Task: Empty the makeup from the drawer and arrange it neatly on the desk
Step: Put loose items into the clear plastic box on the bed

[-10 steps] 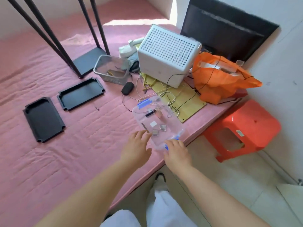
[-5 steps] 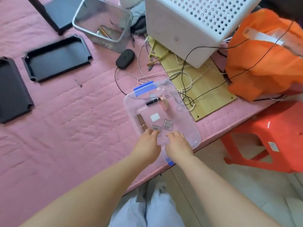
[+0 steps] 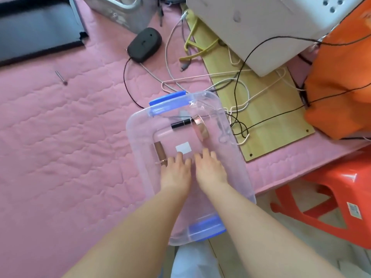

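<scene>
Both hands reach into the clear box [image 3: 140, 141] at the counter's [image 3: 60, 137] edge: the left hand [image 3: 176, 173] and right hand [image 3: 209, 169] lie palm-down with fingers relaxed, grasping nothing I can see. Best to pinch one piece at a time, starting with the lipstick [image 3: 160, 152] just beside the left fingers [image 3: 178, 157], then the black tube [image 3: 180, 124], lifting each clear of the rim.

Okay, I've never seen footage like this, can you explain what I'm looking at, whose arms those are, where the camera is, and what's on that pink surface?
This is no machine: a person wears a camera on their head, looking down at their own arms. The left hand and right hand reach into a clear plastic box with blue latches, lying on a pink quilted cover. Inside lie a brown lipstick, a black tube and a white label. What the fingers hold is hidden. Nearby: a black mouse, tangled cables and an orange bag.
</scene>
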